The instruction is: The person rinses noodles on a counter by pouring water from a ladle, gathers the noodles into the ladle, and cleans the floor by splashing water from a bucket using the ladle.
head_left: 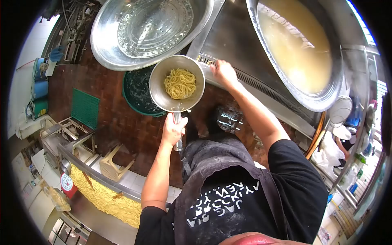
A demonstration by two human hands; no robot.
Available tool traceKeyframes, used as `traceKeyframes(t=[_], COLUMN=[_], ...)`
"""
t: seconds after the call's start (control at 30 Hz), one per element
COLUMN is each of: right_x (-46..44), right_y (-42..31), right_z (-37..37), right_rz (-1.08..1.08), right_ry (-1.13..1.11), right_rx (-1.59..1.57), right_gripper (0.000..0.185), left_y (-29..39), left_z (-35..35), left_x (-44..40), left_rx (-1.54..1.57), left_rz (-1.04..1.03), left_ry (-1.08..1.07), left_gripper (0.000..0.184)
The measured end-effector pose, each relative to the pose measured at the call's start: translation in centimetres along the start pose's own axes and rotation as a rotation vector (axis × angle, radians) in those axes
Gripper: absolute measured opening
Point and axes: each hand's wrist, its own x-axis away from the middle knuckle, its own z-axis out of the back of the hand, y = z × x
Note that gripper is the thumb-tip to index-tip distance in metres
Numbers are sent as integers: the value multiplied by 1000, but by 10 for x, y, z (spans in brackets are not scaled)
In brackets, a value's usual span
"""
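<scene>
A metal saucepan (156, 83) with a tangle of cooked yellow noodles (179, 83) inside hangs over the brick-coloured floor. My left hand (174, 130) is wrapped round its long metal handle, below the pan. To the upper right, my right hand (223, 72) has its fingers curled at a grey metal piece that reaches the pan's rim. What those fingers hold is partly hidden. Just beyond the pan is a big metal basin (107, 49) with a perforated bottom section. A green tub (132, 96) stands under the pan's left side.
At upper right, a large pot (300, 101) of cloudy yellowish liquid sits on the metal stove (232, 32). A wire strainer (340, 110) is beside it. Behind my left arm, yellow noodles (108, 200) fill a counter tray, near a stool (114, 163) and a dial scale (67, 183).
</scene>
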Motion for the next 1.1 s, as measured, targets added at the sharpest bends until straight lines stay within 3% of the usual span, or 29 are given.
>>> traceKeyframes(t=[0.07,0.17,0.23,0.3,0.37,0.43,0.5,0.57,0.63,0.7,0.77,0.83,0.9,1.03,1.1], right_x=[1,-23,-33,-42,-53,-62,-74,-76,-66,-79,-77,-83,-97,-98,-91], right_y=[1,28,39,28,14,-2,-18,2,12,30,-5,-5,19,17,9], right_z=[-14,-33,-27,-29,-57,-69,-70,-88,-72,-108,-75,-90,-125,-88,-83], right_rz=[18,-235,-285,-198,-129,68,51,38,138,133,-3,114,214,580,488], right_ry=[-52,77,-70,-146,2,-96,-166,-60,16,-93,-206,-147,-276,-355,-377], right_rx=[-12,-72,-27,-63,-43,-9,-4,-205,-136,175,32,81,142,271,203], right_gripper=[30,24,23,23,22,24,24,22,23,24,23,23,24,27,27], left_y=[-1,2,0,-2,-2,0,2,5,4,-1,1,-4,-9,-6,-8], left_z=[2,4,6,6,3,5,3,3,4,3,4,5,5,2,2], left_x=[-1,3,3,1,-2,-2,-2,0,0,0,0,0,0,-1,0], left_rx=[4,-7,-26,-17,0,8,0,10,18,23,30,0,-5,5,11], left_rz=[5,11,13,5,1,10,9,1,4,20,25,-6,-26,9,6], left_ry=[0,7,11,18,20,3,4,-2,5,11,1,2,6,21,18], left_gripper=[27,28,28,27,27,28,28,28,27,27,25,27,26,25,25])
